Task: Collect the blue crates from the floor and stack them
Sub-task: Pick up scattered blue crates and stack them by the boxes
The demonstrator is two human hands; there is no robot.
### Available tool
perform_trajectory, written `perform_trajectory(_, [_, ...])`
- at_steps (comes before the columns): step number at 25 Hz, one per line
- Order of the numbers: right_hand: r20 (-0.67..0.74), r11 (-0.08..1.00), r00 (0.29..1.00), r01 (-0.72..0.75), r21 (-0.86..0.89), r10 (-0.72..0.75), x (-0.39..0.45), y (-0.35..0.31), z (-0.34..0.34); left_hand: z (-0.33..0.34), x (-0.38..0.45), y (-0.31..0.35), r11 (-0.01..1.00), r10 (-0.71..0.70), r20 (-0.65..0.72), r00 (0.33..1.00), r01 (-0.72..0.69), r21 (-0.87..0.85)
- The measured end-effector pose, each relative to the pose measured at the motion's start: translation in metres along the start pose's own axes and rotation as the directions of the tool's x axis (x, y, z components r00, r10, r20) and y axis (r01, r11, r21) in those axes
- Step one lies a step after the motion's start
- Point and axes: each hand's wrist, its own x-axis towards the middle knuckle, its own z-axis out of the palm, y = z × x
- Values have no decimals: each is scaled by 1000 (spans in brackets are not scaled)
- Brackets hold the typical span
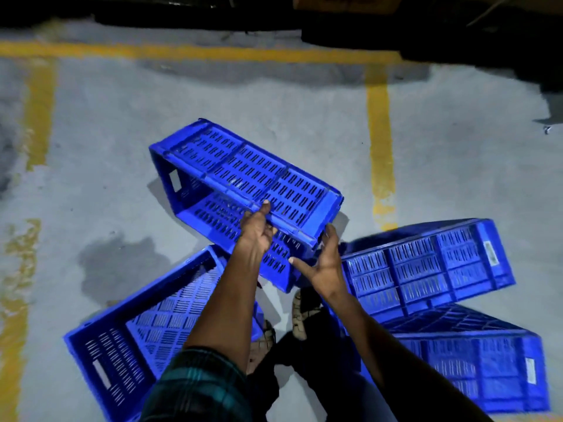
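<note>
A blue slotted crate (243,175) is held tilted on its side above the floor in the middle of the view. My left hand (256,229) grips its near long rim, thumb on top. My right hand (323,263) is at the crate's near right corner, fingers spread against it. A second blue crate (143,333) lies open side up at the lower left, partly hidden by my left arm. At the right, a third crate (426,266) rests tilted on a fourth crate (487,370).
The grey concrete floor (213,95) carries yellow painted lines (379,132). A dark wet patch (118,263) lies left of my arms. My sandalled feet (301,315) stand between the crates. Dark objects line the far edge at the top.
</note>
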Motion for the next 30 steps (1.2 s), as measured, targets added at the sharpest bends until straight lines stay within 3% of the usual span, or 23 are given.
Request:
perform_trajectory(4, [-49, 988, 993, 101, -119, -108, -19, -52, -6, 5, -42, 43, 998, 65, -18, 998, -65, -10])
perform_trajectory(6, [-150, 982, 979, 118, -147, -140, -39, -76, -12, 10, -74, 59, 992, 97, 1, 995, -97, -83])
perform_trajectory(10, [-275, 999, 961, 30, 12, -25, -95, -128, -40, 15, -161, 80, 971, 119, 104, 987, -94, -221])
perform_trajectory(16, [-322, 996, 946, 61, 70, -36, -143, -201, -101, 10, -296, 101, 950, 103, 148, 984, -53, -306])
perform_trajectory(19, [-522, 991, 853, 60, 119, 11, -177, -245, -115, 5, -348, 113, 940, 118, 194, 974, -47, -338])
perform_trajectory(21, [-604, 988, 797, 88, 125, 5, -194, -271, -122, -3, -375, 119, 945, 138, 232, 963, -57, -322])
perform_trajectory(25, [-554, 968, 828, 200, 151, -85, -227, -313, -141, -40, -432, 125, 963, 251, 327, 911, -201, -180])
perform_trajectory(28, [-534, 965, 843, 195, 175, -74, -260, -338, -156, -79, -463, 107, 902, 387, 257, 885, -422, 94])
perform_trajectory(30, [-533, 962, 843, 195, 192, -65, -278, -352, -165, -105, -467, 92, 843, 492, 164, 855, -515, 153])
